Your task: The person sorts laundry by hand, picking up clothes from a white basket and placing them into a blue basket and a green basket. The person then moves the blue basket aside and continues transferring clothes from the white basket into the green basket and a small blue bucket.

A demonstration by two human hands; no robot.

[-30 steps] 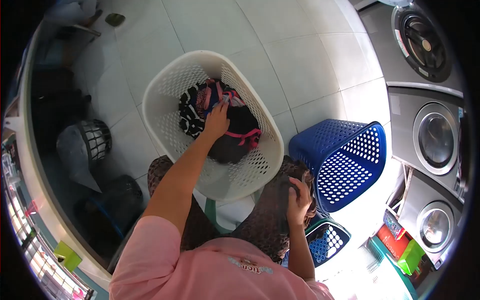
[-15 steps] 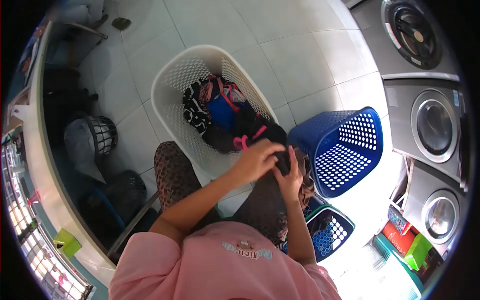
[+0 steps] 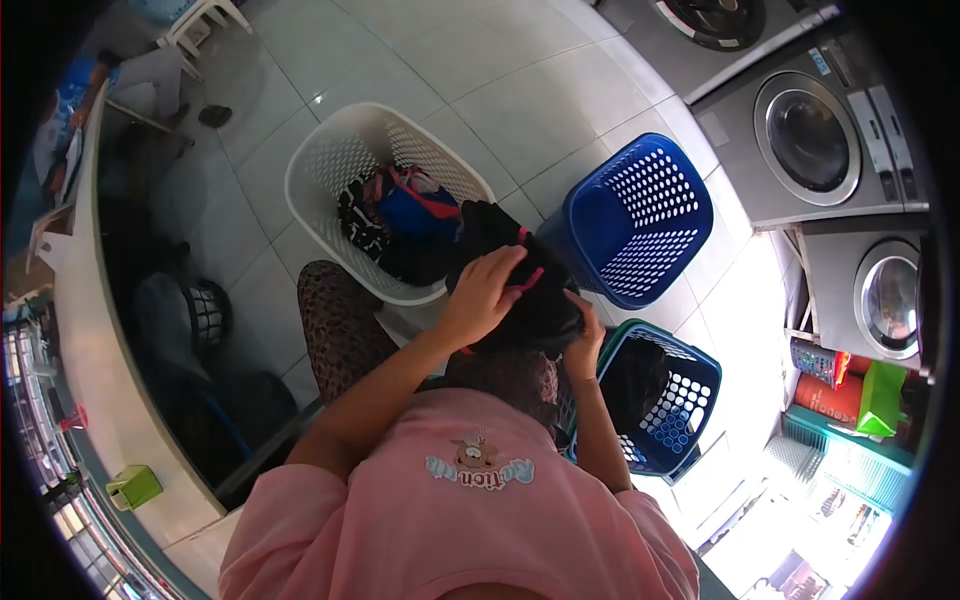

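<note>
A black garment with pink trim [image 3: 530,315] lies over my right thigh, one end reaching to the rim of the white laundry basket [image 3: 305,225]. My left hand [image 3: 483,293] rests flat on top of it, fingers stretched out. At the garment's right edge, my right hand [image 3: 584,340] grips the cloth, its thumb on top and some fingers hidden underneath. Inside the white basket are more clothes: a bright blue piece [image 3: 415,213] and a black-and-white patterned one [image 3: 358,222].
A blue basket [image 3: 610,285] stands right of the white one. Nearer me is a green-rimmed basket [image 3: 715,385] holding dark cloth. Front-loading machines [image 3: 807,135] line the right side. A long counter [image 3: 150,380] runs along the left, with a green box [image 3: 134,487] on it.
The black garment has come out over my thigh and lies more spread. My hands have moved apart, the left now flat on it. The view has turned, showing more of the green-rimmed basket.
</note>
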